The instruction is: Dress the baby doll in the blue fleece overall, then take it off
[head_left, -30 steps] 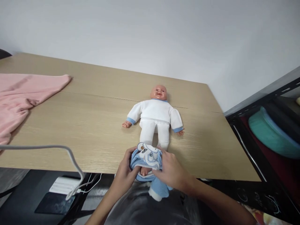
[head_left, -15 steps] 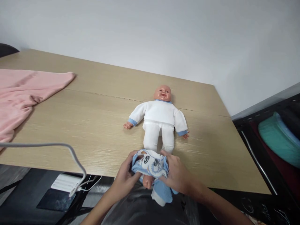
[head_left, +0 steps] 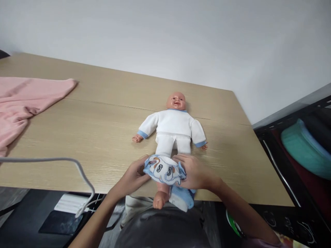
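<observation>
A baby doll (head_left: 173, 122) in a white top with blue cuffs lies on its back on the table, its head away from me. Around its lower legs is bunched a small blue and white garment (head_left: 164, 170) with a cartoon face, probably doll trousers. One bare doll foot (head_left: 160, 199) sticks out of the cloth over the table's near edge. Beside it hangs a blue and white leg of the garment (head_left: 182, 198); whether the other foot is inside is hidden. My left hand (head_left: 134, 175) grips the garment's left side, and my right hand (head_left: 195, 171) grips its right side.
A pink cloth (head_left: 31, 100) lies at the table's left. A grey cable (head_left: 72, 162) arcs over the near left edge. Below sit a dark phone-like slab (head_left: 60, 222) and a white device (head_left: 71, 203). On the right, a black rack (head_left: 281, 168) holds a teal item (head_left: 305, 150).
Both hands have drawn the garment up the doll's legs, away from me. More of the bare foot and ankle now shows below the cloth. The view has shifted slightly.
</observation>
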Demonstrator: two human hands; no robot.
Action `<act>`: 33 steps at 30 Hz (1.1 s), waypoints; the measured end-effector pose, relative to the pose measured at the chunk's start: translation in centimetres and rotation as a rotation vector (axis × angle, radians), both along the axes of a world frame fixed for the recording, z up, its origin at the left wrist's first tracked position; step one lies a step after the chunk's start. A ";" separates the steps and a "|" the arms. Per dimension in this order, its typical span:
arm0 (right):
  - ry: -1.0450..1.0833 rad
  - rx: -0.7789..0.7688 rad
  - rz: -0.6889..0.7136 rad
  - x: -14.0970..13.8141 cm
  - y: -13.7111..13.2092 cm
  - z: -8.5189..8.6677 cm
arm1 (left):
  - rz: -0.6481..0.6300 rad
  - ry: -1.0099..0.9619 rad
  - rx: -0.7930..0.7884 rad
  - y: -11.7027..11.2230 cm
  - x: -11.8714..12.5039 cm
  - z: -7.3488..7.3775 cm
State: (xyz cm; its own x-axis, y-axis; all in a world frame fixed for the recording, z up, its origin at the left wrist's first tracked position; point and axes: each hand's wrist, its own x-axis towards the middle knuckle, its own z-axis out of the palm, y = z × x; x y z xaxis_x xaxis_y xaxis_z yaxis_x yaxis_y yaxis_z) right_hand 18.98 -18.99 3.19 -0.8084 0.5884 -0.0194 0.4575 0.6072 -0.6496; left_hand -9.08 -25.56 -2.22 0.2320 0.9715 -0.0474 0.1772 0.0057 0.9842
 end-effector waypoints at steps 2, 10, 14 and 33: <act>0.023 -0.023 0.046 0.9 1.1 0.1 | 0.011 -0.023 -0.062 0.5 -0.5 0.8; 0.340 -0.344 -0.167 5.0 2.2 -1.3 | -0.159 -0.143 -0.162 0.7 -3.0 0.6; 0.434 -0.652 -0.165 5.3 2.2 -2.0 | -0.040 0.001 -0.150 1.6 -2.6 1.7; 0.357 -0.563 -0.304 5.0 -0.7 -0.1 | -1.156 0.163 0.016 17.9 8.3 9.9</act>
